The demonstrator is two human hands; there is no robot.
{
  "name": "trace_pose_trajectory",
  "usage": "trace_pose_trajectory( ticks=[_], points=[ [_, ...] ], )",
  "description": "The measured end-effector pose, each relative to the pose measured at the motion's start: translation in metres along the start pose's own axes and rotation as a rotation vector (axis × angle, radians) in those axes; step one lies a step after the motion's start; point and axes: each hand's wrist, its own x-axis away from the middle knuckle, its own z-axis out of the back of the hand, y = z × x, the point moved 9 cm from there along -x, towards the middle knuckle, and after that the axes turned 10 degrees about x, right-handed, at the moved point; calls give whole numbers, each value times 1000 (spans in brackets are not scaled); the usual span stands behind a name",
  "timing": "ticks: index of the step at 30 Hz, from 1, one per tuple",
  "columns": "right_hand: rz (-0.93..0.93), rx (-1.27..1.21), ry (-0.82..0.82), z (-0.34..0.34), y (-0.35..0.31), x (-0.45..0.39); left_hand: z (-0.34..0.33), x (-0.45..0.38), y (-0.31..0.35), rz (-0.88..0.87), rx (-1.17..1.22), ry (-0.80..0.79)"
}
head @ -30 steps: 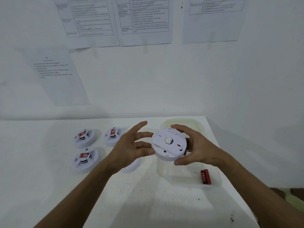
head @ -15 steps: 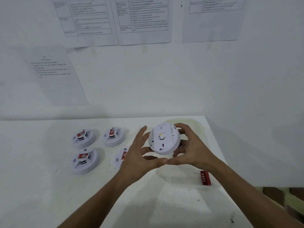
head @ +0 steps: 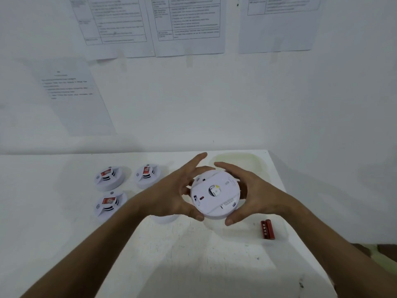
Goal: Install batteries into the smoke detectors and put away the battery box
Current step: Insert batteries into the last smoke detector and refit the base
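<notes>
White wall and white table (head: 193, 265) frame the work, with printed sheets (head: 189, 24) taped up above. Held over the table's right half is one smoke detector (head: 215, 195), its flat back turned to the camera; the left hand (head: 171, 196) and the right hand (head: 251, 194) both grip its rim with curled fingers. I judge this to be the step of opening or closing the back — I cannot tell which, nor whether batteries sit inside. Near the table's right edge lie two red batteries (head: 267, 229) side by side, so at least one install seems left. To the left, three more detectors (head: 109, 178) rest face up, and a fourth peeks out below the left wrist — five in all. No battery box is plainly visible.
</notes>
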Motion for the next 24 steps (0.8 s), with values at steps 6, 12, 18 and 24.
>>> trace_pose_trajectory(
  ticks=[6, 12, 18, 24],
  points=[
    [11, -24, 182, 8, 1, -2, 16, 4, -1, -42, 214, 208],
    [-10, -4, 217, 3, 11, -6, 13, 9, -7, -63, 146, 345],
    [-10, -16, 141, -4, 13, -8, 19, 4, 1, -51, -66, 315],
    [50, 46, 214, 0, 6, -9, 23, 1, 5, -62, -116, 302]
  ],
)
